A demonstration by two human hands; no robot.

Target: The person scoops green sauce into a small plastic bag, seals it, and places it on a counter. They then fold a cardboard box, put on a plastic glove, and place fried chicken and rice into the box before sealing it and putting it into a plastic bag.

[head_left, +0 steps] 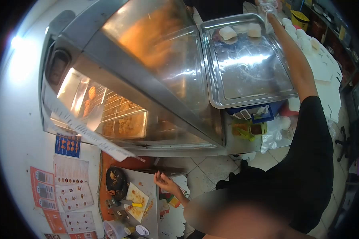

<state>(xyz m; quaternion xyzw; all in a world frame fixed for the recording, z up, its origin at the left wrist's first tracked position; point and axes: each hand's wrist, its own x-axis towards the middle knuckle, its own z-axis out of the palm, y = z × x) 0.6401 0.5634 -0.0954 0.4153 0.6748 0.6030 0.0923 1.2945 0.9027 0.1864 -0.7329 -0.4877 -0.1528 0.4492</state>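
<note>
In the head view, the right arm reaches to the far edge, where the right hand (269, 5), in a clear plastic glove, is partly cut off beyond the far right corner of the metal tray (251, 85); whether its fingers pinch anything cannot be told. The left hand (166, 184) is raised at the near side with loosely spread fingers and nothing visible in them, close to the grey table (150, 199), where a white cutting board (136, 196) bears food scraps and a yellow-handled knife (136, 204). Two pale, dough-like pieces (227, 33) sit apart at the tray's far end, with whitish smears on the metal nearer. More white rounded pieces (302, 34) stand on the table to the right. Judging by this, handling looks partway along: two pieces remain on the tray, but how many are finished is unclear. Left of the tray, the lit food warmer (147, 75) holds browned food behind its glass. Someone in dark clothing (219, 8) is partly visible at the far edge.
</note>
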